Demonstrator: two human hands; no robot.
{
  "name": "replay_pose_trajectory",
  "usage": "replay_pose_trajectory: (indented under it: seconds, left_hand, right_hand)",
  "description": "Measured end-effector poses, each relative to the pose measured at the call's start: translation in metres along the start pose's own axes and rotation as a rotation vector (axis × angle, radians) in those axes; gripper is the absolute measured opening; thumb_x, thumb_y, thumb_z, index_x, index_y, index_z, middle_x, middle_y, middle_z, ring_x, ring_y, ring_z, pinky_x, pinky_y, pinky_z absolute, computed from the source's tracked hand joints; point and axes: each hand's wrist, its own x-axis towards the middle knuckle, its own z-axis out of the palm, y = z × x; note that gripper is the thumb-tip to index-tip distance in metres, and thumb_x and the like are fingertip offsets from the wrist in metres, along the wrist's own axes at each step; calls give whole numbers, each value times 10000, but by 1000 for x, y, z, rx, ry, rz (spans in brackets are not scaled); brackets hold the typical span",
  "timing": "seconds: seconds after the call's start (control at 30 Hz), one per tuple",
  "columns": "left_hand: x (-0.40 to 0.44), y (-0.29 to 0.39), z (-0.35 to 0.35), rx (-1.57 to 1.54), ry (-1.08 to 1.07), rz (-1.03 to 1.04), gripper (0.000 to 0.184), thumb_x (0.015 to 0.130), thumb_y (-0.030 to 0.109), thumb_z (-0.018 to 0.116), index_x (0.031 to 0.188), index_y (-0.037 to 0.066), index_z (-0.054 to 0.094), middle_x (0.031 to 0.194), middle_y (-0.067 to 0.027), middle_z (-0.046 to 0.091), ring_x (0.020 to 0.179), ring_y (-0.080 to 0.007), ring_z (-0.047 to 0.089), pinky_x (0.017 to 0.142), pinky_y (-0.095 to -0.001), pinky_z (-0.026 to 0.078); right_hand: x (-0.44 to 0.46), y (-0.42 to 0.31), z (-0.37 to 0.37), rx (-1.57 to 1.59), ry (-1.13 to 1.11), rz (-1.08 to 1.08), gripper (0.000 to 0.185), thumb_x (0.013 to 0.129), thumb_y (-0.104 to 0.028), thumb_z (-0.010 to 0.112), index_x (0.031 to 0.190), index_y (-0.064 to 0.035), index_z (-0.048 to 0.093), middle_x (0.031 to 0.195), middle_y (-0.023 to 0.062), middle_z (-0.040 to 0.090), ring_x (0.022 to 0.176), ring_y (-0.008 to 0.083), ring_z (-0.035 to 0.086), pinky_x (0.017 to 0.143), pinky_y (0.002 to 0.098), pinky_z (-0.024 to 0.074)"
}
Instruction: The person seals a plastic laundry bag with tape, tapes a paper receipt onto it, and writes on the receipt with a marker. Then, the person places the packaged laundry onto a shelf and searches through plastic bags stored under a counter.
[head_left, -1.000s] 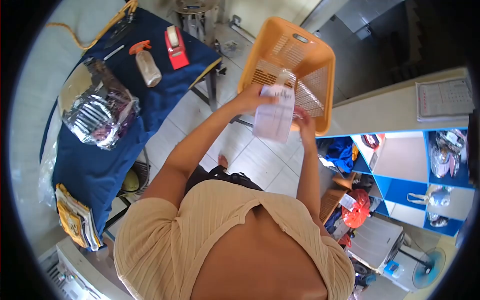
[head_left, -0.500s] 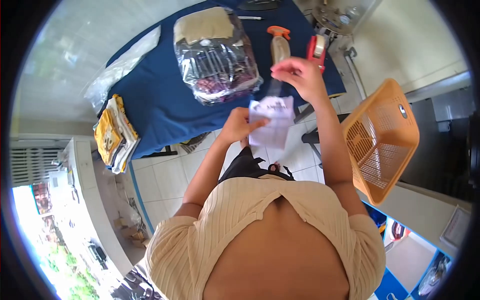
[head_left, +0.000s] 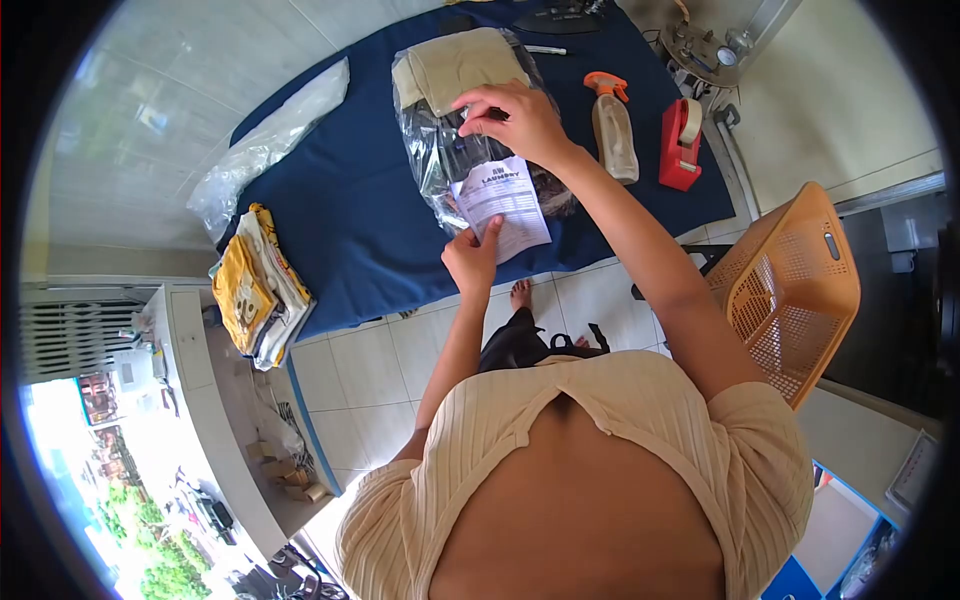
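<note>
My left hand (head_left: 472, 258) is closed on the lower left edge of a white printed laundry slip (head_left: 503, 205), thumb on top. The slip lies over the front of a clear plastic bag (head_left: 425, 165) packed with folded clothes, beige cloth (head_left: 468, 65) uppermost. Above the slip's top edge, my right hand (head_left: 515, 120) hovers over the bag, fingers curled toward the thumb. Its fingertips pinch a strip of clear tape, which barely shows against the shiny plastic.
On the blue-covered table (head_left: 340, 230) are a spray bottle (head_left: 614, 135), a red tape dispenser (head_left: 680, 150), folded yellow and white clothes (head_left: 258, 290) and a clear plastic sheet (head_left: 275, 140). An orange basket (head_left: 790, 300) stands at right.
Both hands have moved up and left in the view, bringing the slip from in front of the table onto the bag. The tape dispenser now lies farther from my right hand.
</note>
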Motion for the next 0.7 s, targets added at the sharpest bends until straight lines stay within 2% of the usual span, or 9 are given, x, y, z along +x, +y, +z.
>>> replay_pose_trajectory:
  seconds: [0.23, 0.27, 0.37, 0.4, 0.5, 0.53, 0.63, 0.67, 0.7]
  left_hand:
    - [7, -7, 6, 123, 47, 80, 592, 742, 517, 767, 590, -29, 598, 439, -119, 469, 386, -256, 393, 447, -375, 379]
    - [8, -7, 7, 145, 69, 97, 596, 731, 523, 771, 576, -22, 590, 441, -116, 473, 391, -266, 403, 448, -377, 382]
    - [5, -5, -1, 260, 97, 110, 590, 699, 532, 791, 556, 5, 568, 453, -90, 493, 407, -254, 452, 458, -375, 392]
    - [3, -5, -5, 306, 102, 111, 585, 689, 533, 798, 554, 15, 562, 458, -79, 501, 413, -244, 471, 463, -372, 396]
    - [-4, -11, -18, 205, 95, 126, 559, 671, 530, 813, 568, 48, 549, 478, -43, 519, 443, -209, 506, 479, -362, 401]
    - [-4, -22, -19, 256, 89, 136, 522, 688, 497, 816, 593, 54, 558, 492, -27, 532, 465, -180, 525, 489, -346, 402]
    - [-9, -40, -19, 223, -115, -74, 482, 721, 465, 803, 605, 50, 589, 508, -25, 556, 479, -181, 555, 496, -344, 415]
    - [-15, -46, -20, 334, -191, -38, 409, 768, 407, 781, 636, 48, 637, 511, -21, 567, 486, -174, 588, 514, -314, 447]
    - [-26, -53, -21, 276, -371, -30, 384, 790, 390, 764, 660, 47, 652, 526, -27, 583, 495, -173, 600, 520, -309, 457]
  right_hand:
    - [0, 12, 12, -244, 90, -186, 276, 715, -269, 782, 955, -173, 685, 684, -73, 644, 686, 115, 585, 720, 275, 437]
    - [-4, 13, 14, -358, 127, -213, 376, 701, -310, 787, 1028, -183, 653, 780, -58, 627, 767, 136, 582, 763, 300, 419]
    - [-3, 2, 12, -555, 184, -204, 516, 678, -352, 802, 1126, -194, 602, 945, -26, 608, 867, 173, 567, 779, 340, 406]
    - [-1, 4, 9, -461, 161, -78, 669, 644, -406, 814, 1219, -212, 532, 1098, -5, 554, 1030, 204, 527, 817, 400, 385]
    - [7, 10, -5, -331, 235, -69, 693, 642, -476, 800, 1220, -199, 535, 1089, -1, 566, 1039, 217, 523, 821, 415, 368]
    - [5, 7, -9, -425, 95, -94, 686, 666, -522, 777, 1214, -188, 535, 1112, 13, 568, 1056, 226, 517, 826, 433, 346]
    - [-3, 2, -4, -447, 184, 24, 623, 696, -468, 791, 1199, -181, 560, 1162, 29, 566, 1073, 255, 514, 872, 418, 336]
    - [-10, 3, -13, -385, 264, 56, 556, 735, -427, 783, 1183, -176, 571, 1162, 39, 574, 1081, 266, 514, 880, 418, 331]
    - [-16, -6, -36, -373, 321, 91, 478, 756, -380, 779, 1138, -159, 595, 1124, 51, 589, 1065, 270, 529, 872, 409, 356]
